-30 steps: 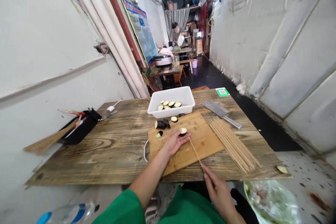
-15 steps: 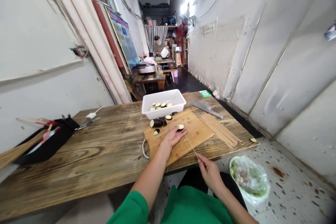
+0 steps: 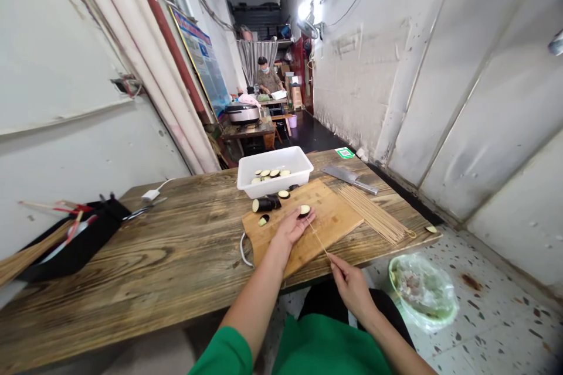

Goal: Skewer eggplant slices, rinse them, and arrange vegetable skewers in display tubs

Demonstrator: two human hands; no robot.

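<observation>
Where the table (image 3: 189, 246) drops off at its near side, the right hand (image 3: 352, 284) sits out past the edge, thumb and fingers pinching a thin stick (image 3: 320, 241); the left hand (image 3: 294, 227), palm up with fingers stretched, holds an eggplant slice (image 3: 304, 210) above the cutting board (image 3: 334, 217); the stick's tip reaches the slice's rim, or nearly, and whether it has gone in I cannot tell; to my eye, piercing is the step in hand, and the next move calls for a straight, gentle push with fingertips out of the point's line. The right hand has room to draw back over the floor (image 3: 505, 328); the board's near corner sits close to the table's edge. Beyond, on the right, lie more sticks (image 3: 376, 217), then a cleaver (image 3: 343, 174); a white tub (image 3: 277, 184) with slices (image 3: 275, 173) in it stands just behind the board; far off stands another person (image 3: 269, 79).
</observation>
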